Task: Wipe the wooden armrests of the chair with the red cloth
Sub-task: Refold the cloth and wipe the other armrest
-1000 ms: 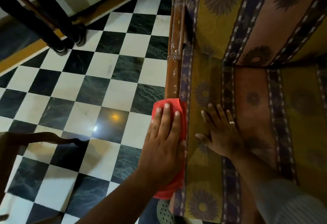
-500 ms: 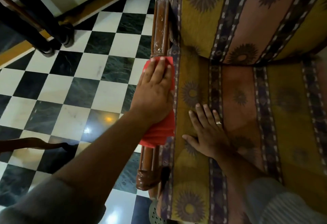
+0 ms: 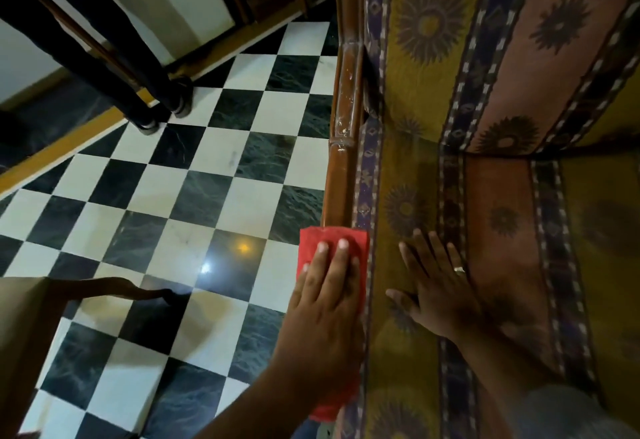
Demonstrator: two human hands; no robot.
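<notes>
Red cloth (image 3: 331, 241) lies draped over a wooden armrest (image 3: 341, 161), the polished brown rail that runs along the left edge of a chair's seat. The left hand (image 3: 323, 314) presses flat on top of the cloth, palm down, fingers (image 3: 341, 265) stretched forward and close together rather than curled, so they pin the cloth against the rail instead of gripping it. A strip of cloth shows beyond the fingertips, and more hangs out below the wrist. Beyond the cloth, the bare rail continues away from the person, glossy, with pale specks on its far section.

Just to the right of the armrest, the right hand (image 3: 436, 296) rests open on the seat cushion (image 3: 498, 230), fingers spread wide and holding nothing. A ring (image 3: 459, 269) sits on one finger. A pale grey sleeve (image 3: 568, 414) covers that arm near the bottom edge. The cushion and the backrest (image 3: 450, 57) above it share a striped fabric of mustard yellow, rust and dark blue bands, printed with sunflower-like medallions.

Left of the armrest spreads a checkered floor (image 3: 166, 203) of black and white tiles, shiny enough to reflect two small lights. Dark furniture legs (image 3: 152, 92) stand on it at the far left.
</notes>
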